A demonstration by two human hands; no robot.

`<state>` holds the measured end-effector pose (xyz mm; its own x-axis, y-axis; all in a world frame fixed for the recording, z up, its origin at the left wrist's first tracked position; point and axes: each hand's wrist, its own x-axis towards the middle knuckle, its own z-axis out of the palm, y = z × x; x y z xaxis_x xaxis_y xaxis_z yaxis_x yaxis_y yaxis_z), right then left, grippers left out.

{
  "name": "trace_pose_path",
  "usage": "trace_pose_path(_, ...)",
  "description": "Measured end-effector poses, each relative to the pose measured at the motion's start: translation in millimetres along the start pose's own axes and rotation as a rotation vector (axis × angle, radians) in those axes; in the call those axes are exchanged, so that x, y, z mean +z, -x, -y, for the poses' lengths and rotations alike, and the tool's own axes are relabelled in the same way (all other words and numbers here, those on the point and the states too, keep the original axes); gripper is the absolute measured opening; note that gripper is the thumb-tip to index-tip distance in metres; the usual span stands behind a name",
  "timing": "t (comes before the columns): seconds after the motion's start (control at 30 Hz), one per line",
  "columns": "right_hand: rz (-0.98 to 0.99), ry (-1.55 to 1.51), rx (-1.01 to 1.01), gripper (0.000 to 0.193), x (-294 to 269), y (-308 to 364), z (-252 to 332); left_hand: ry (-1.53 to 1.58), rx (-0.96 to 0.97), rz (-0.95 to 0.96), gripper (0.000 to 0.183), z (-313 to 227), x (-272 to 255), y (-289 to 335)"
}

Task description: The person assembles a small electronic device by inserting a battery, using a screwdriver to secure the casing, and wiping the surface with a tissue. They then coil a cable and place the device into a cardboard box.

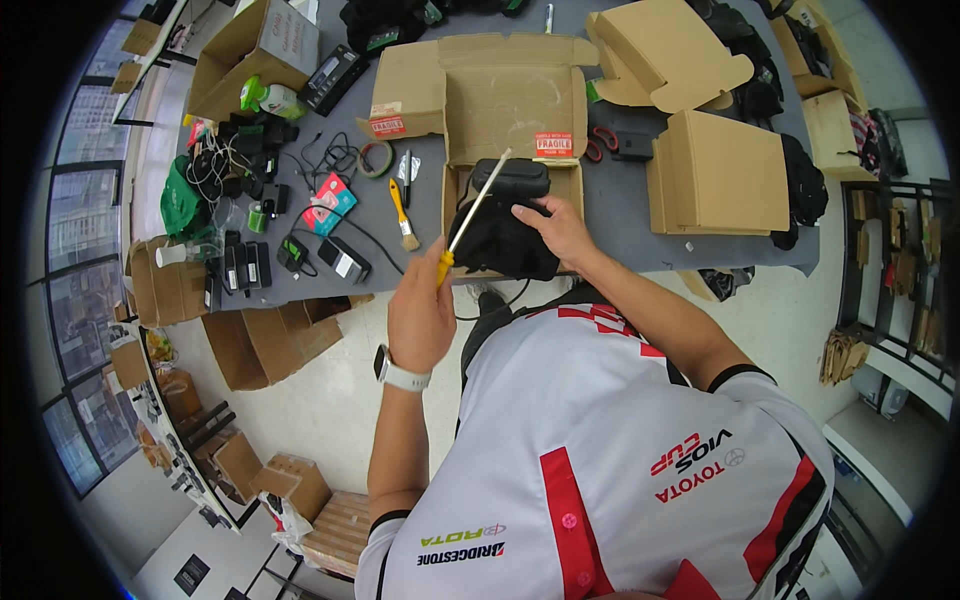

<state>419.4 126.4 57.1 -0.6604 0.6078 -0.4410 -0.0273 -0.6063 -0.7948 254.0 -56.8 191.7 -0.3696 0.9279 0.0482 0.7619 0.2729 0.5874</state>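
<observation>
My left hand (424, 312), with a pale watch strap at the wrist, is closed round the yellow handle of a screwdriver (476, 204). Its long shaft slants up and to the right, across a black soft-looking bundle (508, 240). My right hand (562, 232) grips the bundle's right edge, thumb on top, other fingers partly hidden. A rounded black case-like part (520, 178) sits at the bundle's far end. Both lie over the near part of an opened cardboard box (514, 100) at the table's front edge. A dark cable hangs below the bundle.
Left of the box lie a yellow-handled paintbrush (401, 212), a tape roll (376, 158), a black charger-like block (344, 260) and tangled cables. Red-handled scissors (597, 146) rest to the right, beside a closed carton (724, 172). An open cardboard box (270, 345) stands below the table.
</observation>
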Motion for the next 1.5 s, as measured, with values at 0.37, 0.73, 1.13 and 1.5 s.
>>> trace_pose_path(0.37, 0.02, 0.107, -0.016, 0.03, 0, 4, 2, -0.065, -0.135, -0.014, 0.027, -37, -19, 48)
trace_pose_path(0.73, -0.03, 0.469, -0.186, 0.032, 1, 7, -7, 0.181, -0.345, -0.03, 0.022, -46, -19, 68)
trace_pose_path(1.13, -0.083, 0.467, -0.303, 0.029, 1, 5, -21, 0.249, -0.383, -0.022, 0.015, -35, -5, 73)
trace_pose_path(1.5, -0.1, 0.618, -0.318, 0.03, 5, 10, -17, 1.241, -0.985, 0.165, 0.038, 7, 2, 81)
